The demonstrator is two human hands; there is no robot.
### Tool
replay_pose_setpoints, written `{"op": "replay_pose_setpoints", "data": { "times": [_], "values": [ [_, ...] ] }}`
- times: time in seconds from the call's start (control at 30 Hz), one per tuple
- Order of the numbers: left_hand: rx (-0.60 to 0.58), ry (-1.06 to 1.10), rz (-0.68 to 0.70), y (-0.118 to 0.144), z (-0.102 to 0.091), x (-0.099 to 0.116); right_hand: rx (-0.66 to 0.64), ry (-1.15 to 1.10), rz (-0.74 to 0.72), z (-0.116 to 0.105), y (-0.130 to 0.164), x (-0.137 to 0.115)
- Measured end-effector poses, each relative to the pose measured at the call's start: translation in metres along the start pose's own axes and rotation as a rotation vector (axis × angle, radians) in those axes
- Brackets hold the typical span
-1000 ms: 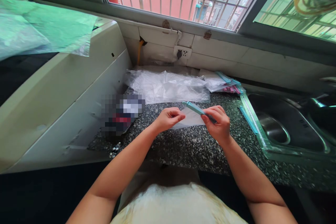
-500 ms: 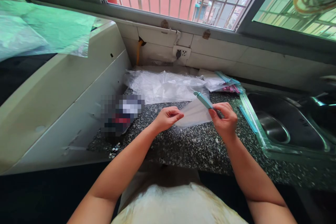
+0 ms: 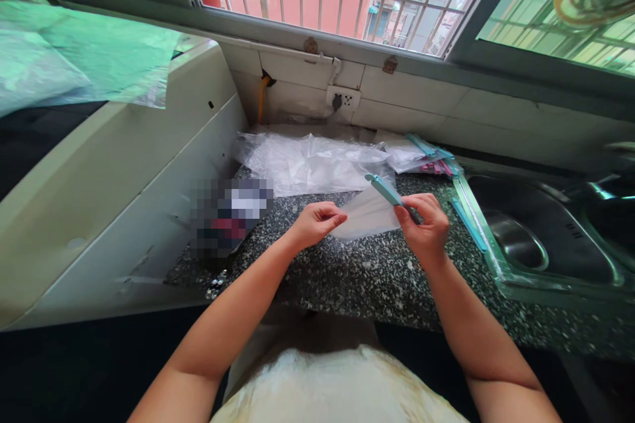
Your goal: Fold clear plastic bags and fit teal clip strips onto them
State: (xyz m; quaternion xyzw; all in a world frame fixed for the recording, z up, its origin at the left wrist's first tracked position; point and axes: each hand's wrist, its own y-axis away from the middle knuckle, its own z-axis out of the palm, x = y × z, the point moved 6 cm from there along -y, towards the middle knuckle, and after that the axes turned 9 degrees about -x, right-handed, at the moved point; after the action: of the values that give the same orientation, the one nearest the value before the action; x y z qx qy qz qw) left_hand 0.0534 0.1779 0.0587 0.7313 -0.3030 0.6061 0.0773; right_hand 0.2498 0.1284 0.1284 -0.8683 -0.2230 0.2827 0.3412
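Between my hands a small translucent plastic bag (image 3: pixel 368 215) is held above the speckled counter. A light blue bag sealing clip (image 3: pixel 383 189) lies along the bag's upper right edge. My left hand (image 3: pixel 317 221) pinches the bag's left corner between thumb and fingers. At the clip's lower right end, my right hand (image 3: pixel 425 223) is closed on it with thumb and fingertips. Several clear plastic bags (image 3: pixel 317 162) lie spread on the counter behind. Another blue clip (image 3: pixel 469 225) rests by the sink edge, to the right of my right hand.
A steel sink (image 3: pixel 546 231) is set into the counter (image 3: pixel 367 277) on the right. Back right lies a bag with blue and pink clips (image 3: pixel 431 162). A blurred-out dark object (image 3: pixel 231 218) stands at left beside a large white appliance (image 3: pixel 163 192). A wall socket (image 3: pixel 343 100) sits behind.
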Motion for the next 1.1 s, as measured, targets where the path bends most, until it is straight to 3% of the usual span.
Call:
{"op": "replay_pose_setpoints", "data": {
  "times": [0.27,0.47,0.87,1.1],
  "values": [
    [0.0,-0.043,-0.079,0.001,-0.001,-0.008,0.047,0.009,0.037,-0.005,0.0,0.006],
    [0.006,-0.112,-0.019,-0.001,-0.003,-0.005,0.085,0.028,0.055,-0.01,-0.002,0.013],
    [0.006,-0.231,-0.007,-0.003,-0.003,-0.009,0.072,0.073,-0.004,-0.012,-0.001,0.002],
    [0.156,-0.251,-0.001,0.0,-0.014,-0.003,0.042,0.159,-0.072,-0.006,0.0,-0.008]
  ]
}}
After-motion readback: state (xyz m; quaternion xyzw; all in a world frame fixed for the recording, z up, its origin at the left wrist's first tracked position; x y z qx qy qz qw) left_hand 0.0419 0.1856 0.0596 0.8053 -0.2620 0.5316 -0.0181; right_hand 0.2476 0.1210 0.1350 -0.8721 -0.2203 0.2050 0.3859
